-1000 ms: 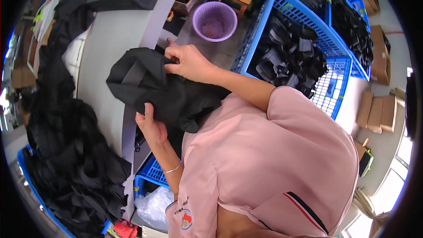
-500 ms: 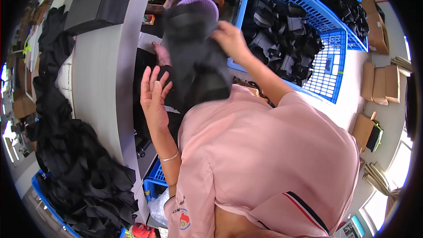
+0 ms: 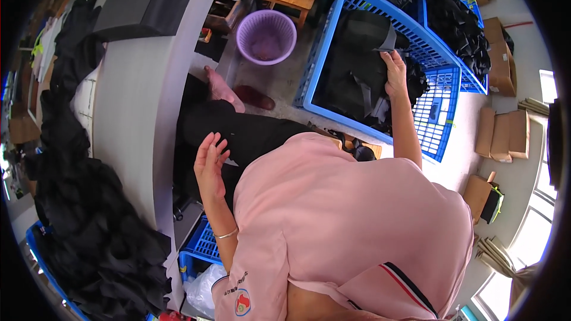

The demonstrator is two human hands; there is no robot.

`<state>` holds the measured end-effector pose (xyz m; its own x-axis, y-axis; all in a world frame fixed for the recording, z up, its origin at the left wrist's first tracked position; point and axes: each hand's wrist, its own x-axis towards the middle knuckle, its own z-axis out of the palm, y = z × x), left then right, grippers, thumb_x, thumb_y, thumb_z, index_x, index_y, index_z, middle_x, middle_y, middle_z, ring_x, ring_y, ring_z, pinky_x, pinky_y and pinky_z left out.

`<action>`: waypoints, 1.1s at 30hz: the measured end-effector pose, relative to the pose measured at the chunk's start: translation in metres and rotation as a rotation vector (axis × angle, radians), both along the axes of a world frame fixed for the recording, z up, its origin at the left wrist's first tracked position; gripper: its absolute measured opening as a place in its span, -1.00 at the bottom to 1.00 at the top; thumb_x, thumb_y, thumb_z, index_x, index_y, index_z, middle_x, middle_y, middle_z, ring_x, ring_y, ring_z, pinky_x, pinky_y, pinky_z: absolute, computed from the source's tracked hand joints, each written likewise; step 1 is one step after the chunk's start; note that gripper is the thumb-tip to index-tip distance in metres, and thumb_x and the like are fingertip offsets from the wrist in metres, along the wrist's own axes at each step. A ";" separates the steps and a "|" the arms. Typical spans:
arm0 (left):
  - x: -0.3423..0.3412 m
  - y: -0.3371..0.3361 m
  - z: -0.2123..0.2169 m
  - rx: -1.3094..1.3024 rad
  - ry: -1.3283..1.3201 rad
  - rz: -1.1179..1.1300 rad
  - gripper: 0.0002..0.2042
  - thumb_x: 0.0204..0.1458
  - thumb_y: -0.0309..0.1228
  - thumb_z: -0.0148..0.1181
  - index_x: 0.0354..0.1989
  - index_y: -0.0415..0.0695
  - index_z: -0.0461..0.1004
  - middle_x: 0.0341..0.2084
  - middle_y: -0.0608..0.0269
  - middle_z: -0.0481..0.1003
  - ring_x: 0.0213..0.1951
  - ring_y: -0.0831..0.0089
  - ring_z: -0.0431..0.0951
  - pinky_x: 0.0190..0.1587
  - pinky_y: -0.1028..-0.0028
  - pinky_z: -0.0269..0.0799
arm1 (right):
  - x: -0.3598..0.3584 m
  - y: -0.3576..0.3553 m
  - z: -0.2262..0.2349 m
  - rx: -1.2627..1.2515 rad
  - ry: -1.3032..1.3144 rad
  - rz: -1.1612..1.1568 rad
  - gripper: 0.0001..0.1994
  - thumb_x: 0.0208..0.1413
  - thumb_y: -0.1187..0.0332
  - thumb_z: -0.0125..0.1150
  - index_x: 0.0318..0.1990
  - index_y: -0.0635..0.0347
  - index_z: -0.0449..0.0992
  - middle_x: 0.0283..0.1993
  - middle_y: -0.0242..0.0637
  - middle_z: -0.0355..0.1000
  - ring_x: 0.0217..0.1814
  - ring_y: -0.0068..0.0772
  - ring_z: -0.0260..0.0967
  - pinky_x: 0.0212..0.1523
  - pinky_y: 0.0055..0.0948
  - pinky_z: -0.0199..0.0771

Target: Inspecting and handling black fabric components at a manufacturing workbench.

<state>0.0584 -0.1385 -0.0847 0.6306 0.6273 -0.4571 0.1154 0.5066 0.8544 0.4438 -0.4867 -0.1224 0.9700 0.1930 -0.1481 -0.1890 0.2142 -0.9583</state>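
The right hand point(image 3: 395, 74) pinches black cloth point(image 3: 355, 53) over the crate point(image 3: 410, 27); left hand point(image 3: 209, 163) loosely spread; a heap point(image 3: 89, 220) remains along the tabletop's point(image 3: 131, 101) left edge.

We saw windows point(image 3: 528, 246) glaring white below and right of the large blue crate point(image 3: 416, 34), pale floor point(image 3: 459, 147) washed out beside it, straight lines bowing outward.

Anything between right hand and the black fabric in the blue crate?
Nothing visible: the right hand has its fingertips at the edge of the black fabric. The blue crate's near rim passes under the forearm, not between them.
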 end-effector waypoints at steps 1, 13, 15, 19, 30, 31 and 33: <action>-0.002 0.000 -0.001 -0.019 0.007 0.009 -0.62 0.27 -0.35 0.11 0.22 -0.19 0.38 0.14 0.10 0.45 0.08 0.35 0.52 0.06 0.39 0.46 | 0.001 0.001 0.003 0.033 0.020 -0.020 -0.83 0.22 0.43 0.21 -0.06 0.21 0.55 -0.16 -0.39 0.57 -0.17 -0.57 0.50 -0.09 -0.57 0.51; 0.071 -0.014 0.032 0.009 -0.268 -0.224 -0.56 0.26 -0.27 0.12 0.22 -0.27 0.34 0.12 0.08 0.46 0.11 0.34 0.50 0.13 0.38 0.43 | -0.059 0.135 0.077 0.151 0.198 0.383 -0.84 0.21 0.48 0.17 -0.08 0.21 0.54 -0.14 -0.34 0.58 -0.10 -0.50 0.53 0.00 -0.49 0.52; 0.090 -0.010 0.039 -0.085 -0.269 -0.220 -0.58 0.20 -0.37 0.19 0.19 -0.27 0.37 0.09 0.11 0.48 0.07 0.38 0.51 0.13 0.40 0.41 | -0.086 0.176 0.091 0.132 0.206 0.591 -0.81 0.20 0.49 0.17 -0.05 0.24 0.54 -0.18 -0.36 0.57 -0.16 -0.52 0.52 -0.04 -0.52 0.50; 0.090 0.001 0.052 -0.260 -0.373 -0.038 -0.64 0.11 -0.49 0.29 0.08 -0.25 0.44 -0.04 0.19 0.56 -0.04 0.46 0.55 0.10 0.41 0.44 | -0.100 0.206 0.123 0.240 0.133 0.715 -0.64 0.34 0.22 0.04 0.12 0.31 0.43 -0.06 -0.27 0.51 -0.11 -0.48 0.47 0.00 -0.48 0.46; 0.039 0.025 0.056 -0.140 -0.423 0.120 -0.68 0.10 -0.54 0.27 0.04 -0.28 0.45 -0.08 0.15 0.57 -0.11 0.42 0.60 0.01 0.40 0.53 | -0.139 0.252 0.089 0.166 0.460 1.034 -0.75 0.15 0.41 0.28 -0.02 0.22 0.58 -0.17 -0.42 0.58 -0.16 -0.56 0.51 -0.02 -0.55 0.49; 0.036 0.025 0.056 -0.152 -0.349 0.152 -0.68 0.10 -0.54 0.27 0.04 -0.28 0.45 -0.08 0.15 0.57 -0.11 0.42 0.60 0.01 0.40 0.53 | -0.142 0.257 0.092 0.081 0.471 1.013 -0.75 0.15 0.41 0.28 -0.02 0.22 0.58 -0.17 -0.42 0.58 -0.16 -0.56 0.51 -0.02 -0.55 0.49; 0.028 0.024 0.056 -0.109 -0.389 0.148 -0.66 0.09 -0.57 0.25 0.07 -0.29 0.43 -0.08 0.15 0.57 -0.10 0.41 0.59 0.01 0.39 0.52 | -0.148 0.269 0.097 0.255 0.242 1.138 -0.76 0.14 0.47 0.26 -0.03 0.21 0.59 -0.16 -0.43 0.57 -0.16 -0.59 0.49 -0.02 -0.55 0.47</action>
